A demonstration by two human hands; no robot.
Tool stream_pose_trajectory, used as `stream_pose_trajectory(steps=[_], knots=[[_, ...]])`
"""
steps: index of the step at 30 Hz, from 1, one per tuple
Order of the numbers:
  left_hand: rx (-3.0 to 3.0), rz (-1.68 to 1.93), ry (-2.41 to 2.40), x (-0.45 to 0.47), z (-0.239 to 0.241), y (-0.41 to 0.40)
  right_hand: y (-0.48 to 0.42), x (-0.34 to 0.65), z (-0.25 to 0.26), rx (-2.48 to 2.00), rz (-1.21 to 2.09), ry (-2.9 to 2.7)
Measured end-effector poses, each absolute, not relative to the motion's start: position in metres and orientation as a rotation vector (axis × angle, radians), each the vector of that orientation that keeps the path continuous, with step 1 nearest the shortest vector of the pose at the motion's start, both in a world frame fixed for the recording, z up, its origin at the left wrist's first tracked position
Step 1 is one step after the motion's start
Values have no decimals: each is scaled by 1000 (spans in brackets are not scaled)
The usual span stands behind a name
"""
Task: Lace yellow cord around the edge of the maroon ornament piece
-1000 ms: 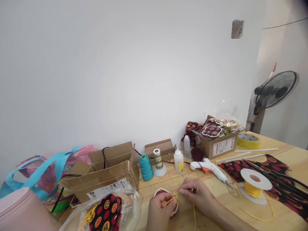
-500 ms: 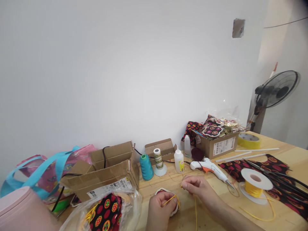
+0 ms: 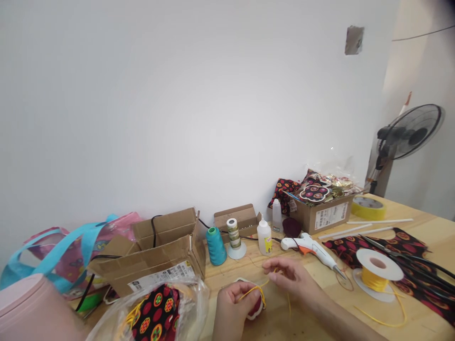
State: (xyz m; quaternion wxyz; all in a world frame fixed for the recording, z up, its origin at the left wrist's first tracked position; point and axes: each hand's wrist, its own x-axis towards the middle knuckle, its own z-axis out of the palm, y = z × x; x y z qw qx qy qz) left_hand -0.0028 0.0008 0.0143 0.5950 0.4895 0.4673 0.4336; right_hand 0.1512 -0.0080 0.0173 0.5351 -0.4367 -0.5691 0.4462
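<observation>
My left hand (image 3: 234, 305) is closed on a small dark-red fabric piece (image 3: 256, 307) with a white scalloped edge. Yellow cord (image 3: 263, 285) loops over it by the thumb. To the right, my right hand (image 3: 286, 275) is raised a little above the table, thumb and fingers curved around the same cord, whose loose end hangs below the palm. Part of the cord is hidden behind the right fingers. Most of the fabric piece's far side is covered by the left hand.
Behind the hands stand a teal thread cone (image 3: 216, 247), a ribbon roll (image 3: 233, 234) and a glue bottle (image 3: 264, 237). A glue gun (image 3: 314, 249), a yellow cord spool (image 3: 379, 265) and black scissors (image 3: 408, 260) lie rightward. A plastic bag (image 3: 195, 303) and cardboard box (image 3: 149, 265) are left.
The right hand's fingers have spread from a pinch and shifted slightly left, with the cord now running between them. The hanging cord end has become shorter. The left hand has tilted slightly, showing more dark-red fabric.
</observation>
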Motion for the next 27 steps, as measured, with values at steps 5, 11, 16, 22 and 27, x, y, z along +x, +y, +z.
stream_pose_trajectory(steps=[5, 11, 16, 22, 27], knots=[[1163, 979, 1054, -3, 11, 2, -15, 143, 19, -1045, 776, -1780], [1172, 955, 1073, -1, 16, -1, -11, 147, 16, -1182, 664, -1831], [1157, 947, 997, -1, 10, 1, -11, 148, 19, -1174, 773, -1778], [988, 965, 856, -1, 11, -1, -9, 147, 19, -1042, 1093, -1544], [915, 1011, 846, 2, 20, -4, -11, 146, 24, -867, 1359, -1402]])
